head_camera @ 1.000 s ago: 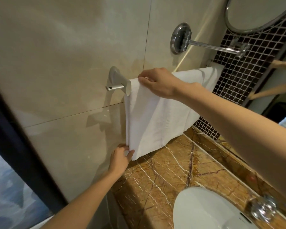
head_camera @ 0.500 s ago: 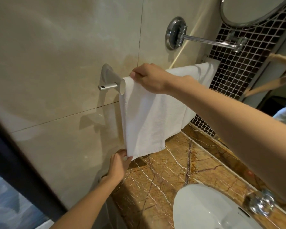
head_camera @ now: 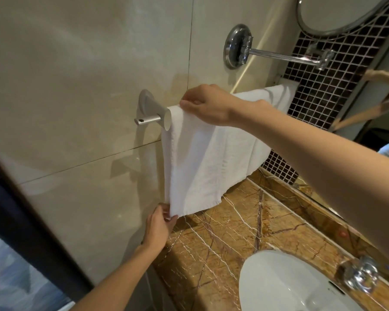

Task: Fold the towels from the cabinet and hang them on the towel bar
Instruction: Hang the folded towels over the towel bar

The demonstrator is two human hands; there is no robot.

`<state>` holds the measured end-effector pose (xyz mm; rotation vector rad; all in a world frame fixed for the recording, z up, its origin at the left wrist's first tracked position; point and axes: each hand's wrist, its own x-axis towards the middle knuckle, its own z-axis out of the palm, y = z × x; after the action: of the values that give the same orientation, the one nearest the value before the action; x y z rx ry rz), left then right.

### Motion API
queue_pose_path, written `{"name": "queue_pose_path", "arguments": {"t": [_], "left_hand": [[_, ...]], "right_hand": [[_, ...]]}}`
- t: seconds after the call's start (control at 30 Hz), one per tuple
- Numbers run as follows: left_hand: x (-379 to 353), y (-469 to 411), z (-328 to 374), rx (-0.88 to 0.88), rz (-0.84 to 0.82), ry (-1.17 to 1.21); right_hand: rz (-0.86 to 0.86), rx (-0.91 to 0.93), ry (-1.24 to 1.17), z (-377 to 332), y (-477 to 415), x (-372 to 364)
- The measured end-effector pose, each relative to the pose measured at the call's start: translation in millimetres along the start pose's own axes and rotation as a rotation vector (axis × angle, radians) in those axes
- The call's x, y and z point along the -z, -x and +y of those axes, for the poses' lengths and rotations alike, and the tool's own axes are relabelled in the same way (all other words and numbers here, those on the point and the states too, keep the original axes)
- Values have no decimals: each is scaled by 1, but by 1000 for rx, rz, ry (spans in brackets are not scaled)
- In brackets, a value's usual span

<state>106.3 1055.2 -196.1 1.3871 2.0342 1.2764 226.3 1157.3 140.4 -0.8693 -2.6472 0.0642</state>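
One towel [head_camera: 211, 158] on the towel bar [head_camera: 154, 117], draped over it and hanging down the wall tile toward the marble counter [head_camera: 222, 243] below the bar. The bar itself is hidden under cloth; only the left bracket and stub show. Against the two earlier views little has changed: same drape, hem at the same height above the counter, both hands in the same spots (the small frame shift looks like head motion, not towel motion). Read: hanging is done for this towel, and what remains is squaring it up. Right hand [head_camera: 208, 106] sits on top of the bar at the bracket end, fingers pinching the folded top edge. Left hand [head_camera: 158, 227] is below the bar at the towel's lower left corner, fingertips gripping the hem. No second towel in view.
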Motion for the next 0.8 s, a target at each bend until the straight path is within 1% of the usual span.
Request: {"name": "queue_pose_path", "arguments": {"t": [0.07,0.13,0.17,0.27,0.37,0.47,0.53,0.63,0.73,0.8], "left_hand": [[-2,2,0,68,38,103],[-7,2,0,132,10,242],[-10,0,-1,138,-18,268],[-17,-5,-4,118,-77,229],[-22,-7,-7,126,-113,286],[-22,-7,-7,162,-84,361],[-22,-5,-6,178,-39,356],[-19,-3,-4,153,22,285],[-17,-2,-4,156,28,241],[-16,0,-4,157,3,248]], "right_hand": [[-20,-2,4,2,2,0],[-31,-9,10,2,2,-1],[-34,-13,14,2,2,-2],[-41,-15,17,1,0,-4],[-50,-20,9,1,0,-4],[-70,-25,9,1,-1,-2],[-83,-34,-10,1,-2,-1],[-96,-46,-26,1,-5,0],[-84,-54,-52,2,-6,-1],[-80,-54,-54,3,-5,-3]]}}
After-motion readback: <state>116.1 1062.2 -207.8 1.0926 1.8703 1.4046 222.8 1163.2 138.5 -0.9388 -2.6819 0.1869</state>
